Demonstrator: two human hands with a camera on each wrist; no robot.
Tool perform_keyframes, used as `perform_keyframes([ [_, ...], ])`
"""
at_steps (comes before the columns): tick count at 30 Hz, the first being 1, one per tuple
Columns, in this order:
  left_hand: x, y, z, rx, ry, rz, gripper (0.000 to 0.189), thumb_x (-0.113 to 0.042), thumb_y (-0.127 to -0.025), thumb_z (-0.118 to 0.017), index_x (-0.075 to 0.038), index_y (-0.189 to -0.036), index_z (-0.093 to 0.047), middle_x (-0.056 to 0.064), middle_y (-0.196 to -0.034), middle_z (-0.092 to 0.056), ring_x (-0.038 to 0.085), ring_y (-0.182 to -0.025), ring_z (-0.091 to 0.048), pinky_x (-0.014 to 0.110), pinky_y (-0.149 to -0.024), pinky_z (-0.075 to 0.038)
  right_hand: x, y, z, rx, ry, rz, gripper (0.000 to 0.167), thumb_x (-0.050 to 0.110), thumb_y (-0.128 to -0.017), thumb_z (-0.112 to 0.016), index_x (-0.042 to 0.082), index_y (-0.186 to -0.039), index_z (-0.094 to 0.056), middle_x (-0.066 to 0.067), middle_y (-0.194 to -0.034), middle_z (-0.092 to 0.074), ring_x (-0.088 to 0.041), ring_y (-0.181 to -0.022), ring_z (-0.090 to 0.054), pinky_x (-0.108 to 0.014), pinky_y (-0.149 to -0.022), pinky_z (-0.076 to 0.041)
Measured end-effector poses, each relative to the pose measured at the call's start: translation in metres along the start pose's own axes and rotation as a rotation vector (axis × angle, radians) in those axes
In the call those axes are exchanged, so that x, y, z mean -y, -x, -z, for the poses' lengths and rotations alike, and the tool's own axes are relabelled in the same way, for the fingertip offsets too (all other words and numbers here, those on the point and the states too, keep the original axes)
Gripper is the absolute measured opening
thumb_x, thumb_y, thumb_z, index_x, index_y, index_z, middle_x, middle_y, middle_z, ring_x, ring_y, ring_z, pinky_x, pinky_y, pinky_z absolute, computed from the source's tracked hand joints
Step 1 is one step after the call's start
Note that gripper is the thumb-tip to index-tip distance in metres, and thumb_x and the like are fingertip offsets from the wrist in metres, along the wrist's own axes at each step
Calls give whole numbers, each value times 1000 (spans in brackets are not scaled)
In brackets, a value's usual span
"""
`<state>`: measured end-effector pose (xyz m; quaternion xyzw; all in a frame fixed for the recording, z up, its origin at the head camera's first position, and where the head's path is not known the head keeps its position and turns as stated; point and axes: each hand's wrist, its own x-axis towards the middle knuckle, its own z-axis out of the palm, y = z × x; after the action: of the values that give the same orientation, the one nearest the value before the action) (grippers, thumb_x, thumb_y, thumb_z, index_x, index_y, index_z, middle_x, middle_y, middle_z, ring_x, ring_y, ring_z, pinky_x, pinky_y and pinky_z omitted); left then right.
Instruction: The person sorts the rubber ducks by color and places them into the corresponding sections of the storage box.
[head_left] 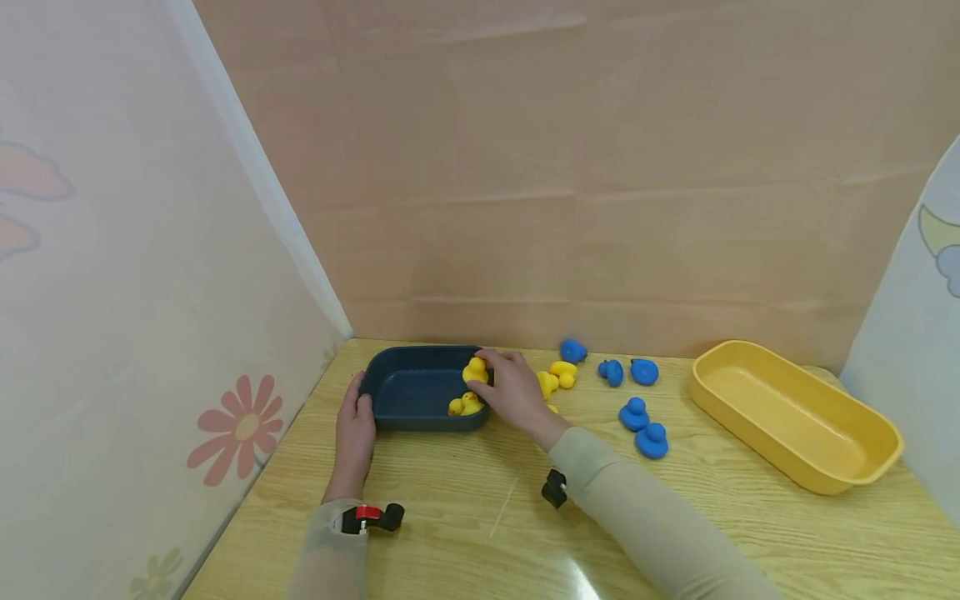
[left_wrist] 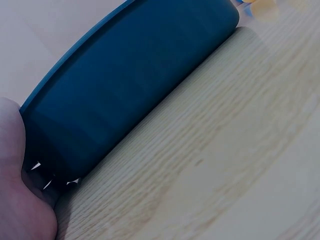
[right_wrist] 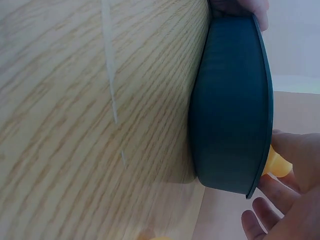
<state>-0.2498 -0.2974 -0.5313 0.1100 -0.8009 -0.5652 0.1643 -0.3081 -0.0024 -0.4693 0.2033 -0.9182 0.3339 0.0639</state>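
Note:
A dark blue basin [head_left: 420, 422] stands on the wooden table, its near side filling much of both wrist views. At its left end my left hand [head_left: 356, 425] holds the wall, thumb close to the rim. My right hand [head_left: 517, 396] reaches over the right end and pinches a yellow rubber duck [head_left: 475, 372] between thumb and fingers, just inside the rim. In the right wrist view part of this duck [right_wrist: 277, 165] shows between the fingers. Below it, yellow ducks [head_left: 468, 405] lie in the basin's near right corner.
Several yellow ducks [head_left: 564, 372] lie right of the basin, partly hidden by the right hand. Further right are several blue ducks [head_left: 635, 414]. A yellow basin [head_left: 780, 450] sits at the far right. A brown backdrop [head_left: 480, 250] closes the rear, with a pale flowered wall [head_left: 150, 333] at left.

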Motion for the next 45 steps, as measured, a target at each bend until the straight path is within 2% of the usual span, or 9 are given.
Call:
perform_keyframes([
  [8, -1, 1, 0, -2, 0, 5, 58, -25, -119, -36, -17, -176, -33, 6, -181, -28, 31, -168, -20, 56, -134, -19, -1, 1, -2, 3, -38, 2, 58, 32, -103, -82, 12, -154, -63, -7, -137, -75, -34, -140, -55, -53, -110, -52],
  [16, -2, 1, 0, -8, -9, 6, 57, -25, -119, -35, -16, -175, -34, 9, -181, -28, 34, -167, -21, 58, -133, -20, 1, 9, 10, -37, -53, 19, 53, 30, -105, -80, 11, -152, -66, -8, -137, -75, -35, -139, -56, -53, -107, -55],
  [21, -2, 1, 0, -8, -2, 11, 58, -25, -118, -35, -16, -175, -34, 8, -181, -28, 34, -167, -20, 58, -133, -20, -5, 17, 17, -59, -61, 32, 53, 30, -104, -81, 11, -151, -66, -7, -134, -75, -32, -130, -63, -52, -103, -57],
  [28, -4, 3, 0, -2, -1, 9, 57, -25, -118, -36, -17, -175, -35, 7, -180, -28, 32, -167, -20, 57, -134, -19, -14, 32, 27, -25, -68, 29, 53, 26, -102, -83, 9, -149, -67, -8, -130, -75, -29, -114, -72, -50, -97, -60],
  [39, -1, 2, 0, 8, -6, 7, 58, -25, -118, -34, -17, -176, -33, 7, -181, -27, 33, -167, -20, 57, -134, -19, -29, 44, 30, -22, -60, 20, 47, 23, -103, -82, 10, -146, -68, -7, -120, -74, -25, -106, -73, -49, -87, -62],
  [45, -1, 1, 0, 5, 1, 5, 58, -27, -118, -34, -18, -176, -32, 7, -181, -26, 33, -167, -19, 58, -133, -19, -36, 48, 33, -24, -56, 1, 47, 25, -105, -79, 10, -149, -67, -6, -120, -73, -25, -107, -72, -50, -85, -61],
])
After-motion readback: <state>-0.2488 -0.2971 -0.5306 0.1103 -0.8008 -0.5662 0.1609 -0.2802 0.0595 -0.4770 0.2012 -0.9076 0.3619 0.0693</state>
